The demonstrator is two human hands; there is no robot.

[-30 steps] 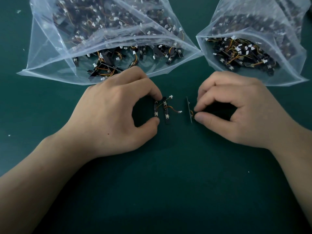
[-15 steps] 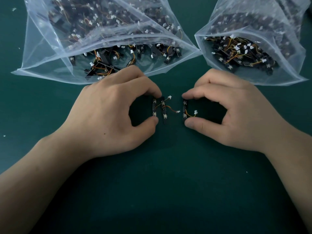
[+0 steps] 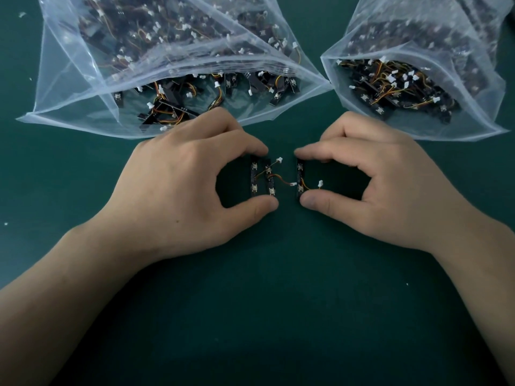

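On the dark green mat lie three small black circuit strips with orange wires and white plugs. My left hand (image 3: 178, 188) pinches two strips (image 3: 262, 181) lying side by side, forefinger at their far ends and thumb at the near ends. A short way to the right, my right hand (image 3: 381, 185) pinches a third strip (image 3: 300, 178) the same way, end to end. Its wire and white plug (image 3: 320, 184) trail to the right inside the curl of the hand.
Two open clear plastic bags full of the same wired strips lie at the back: a large bag (image 3: 83, 118) behind my left hand and a smaller bag (image 3: 473, 132) behind my right. The green mat (image 3: 278, 302) stretches toward me.
My right hand has slid its strip leftward, closer to the two strips under my left hand, and laid it flat and parallel to them. The left hand has hardly moved.
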